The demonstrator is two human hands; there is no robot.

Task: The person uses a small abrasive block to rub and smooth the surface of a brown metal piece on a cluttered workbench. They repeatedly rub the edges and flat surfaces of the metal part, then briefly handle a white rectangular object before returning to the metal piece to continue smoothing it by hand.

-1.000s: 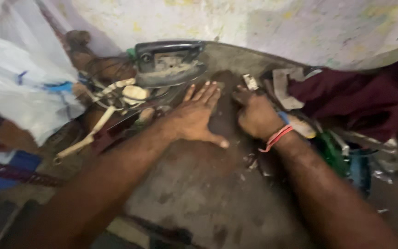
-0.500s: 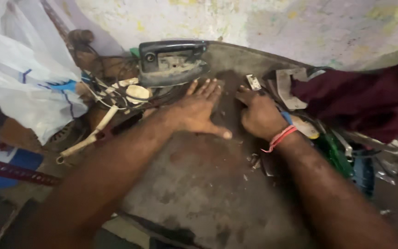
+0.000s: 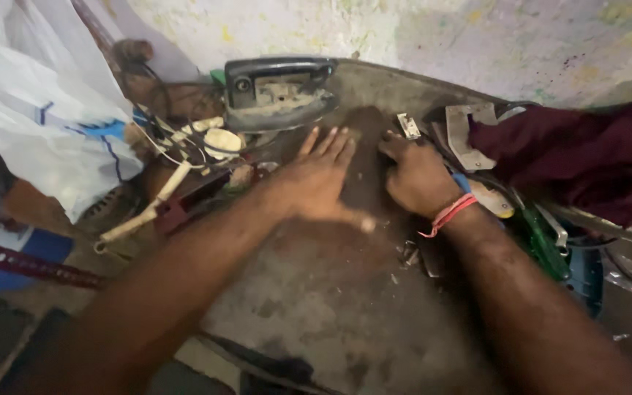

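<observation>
My left hand (image 3: pixel 320 179) lies flat, palm down, fingers spread, on a dark worn work surface (image 3: pixel 330 292). Beside it my right hand (image 3: pixel 415 175), with a red thread band at the wrist, rests on the same surface with its fingers curled under; whether it holds anything is hidden. Just beyond both hands sits an old grey clothes iron (image 3: pixel 276 91). A small metal part (image 3: pixel 409 124) lies just past my right fingertips.
White plastic bags (image 3: pixel 45 124) hang at the left, with tangled wires and cream plugs (image 3: pixel 199 143) below them. A maroon cloth (image 3: pixel 579 157) lies at right over metal pieces and green-handled tools (image 3: pixel 543 241). A red perforated bar (image 3: pixel 23 263) crosses lower left. A stained wall stands behind.
Both hands have stayed almost in place on the surface; the view has shifted slightly and my left thumb has spread a little outward.
</observation>
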